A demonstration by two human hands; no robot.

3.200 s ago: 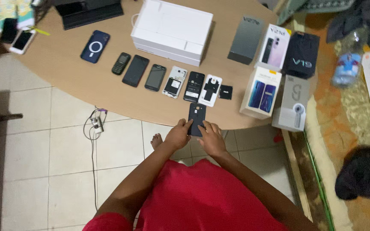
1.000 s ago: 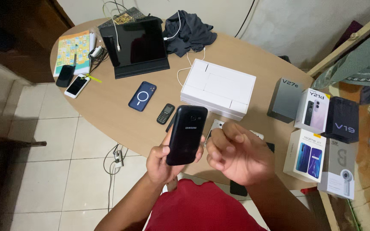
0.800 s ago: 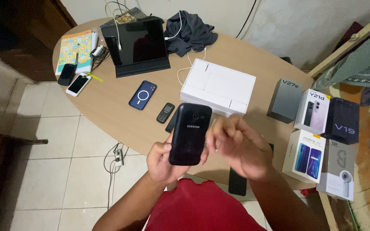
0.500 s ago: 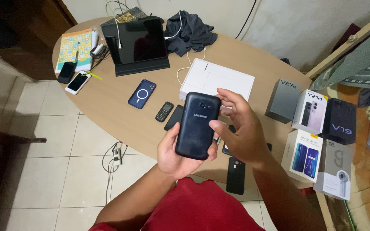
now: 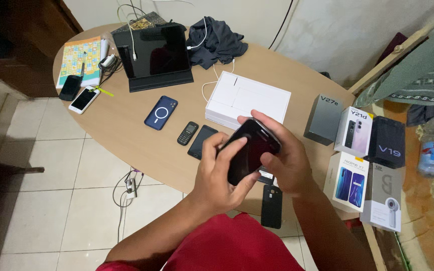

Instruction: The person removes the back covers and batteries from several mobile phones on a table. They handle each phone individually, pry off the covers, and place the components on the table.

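While both hands meet above the near edge of the round wooden table (image 5: 126,130), the left hand (image 5: 222,173) cups a black phone (image 5: 249,150) from below and the side, its fingers (image 5: 212,145) curled tight around the left edge. Right hand (image 5: 285,160) grips the same phone from the right, fingers (image 5: 262,120) wrapped over its top end. Phone is tilted, dark glossy face up, held in the air, not touching the table. Just under the hands lies a black phone back cover (image 5: 272,206) at the table edge, partly overhanging. Behind the phone sits a flat white box (image 5: 247,100). To the left on the table: small black keypad phone (image 5: 187,133), dark slab phone (image 5: 202,142) beside it, blue phone (image 5: 160,112) with a ring on its back. Farther back a black tablet (image 5: 159,55) stands propped, a dark cloth (image 5: 214,42) next to it. Right side holds a cluster of phone boxes (image 5: 362,150). Two more phones (image 5: 79,93) near a colourful book (image 5: 80,59) at far left. Red shirt (image 5: 227,248) fills the bottom.
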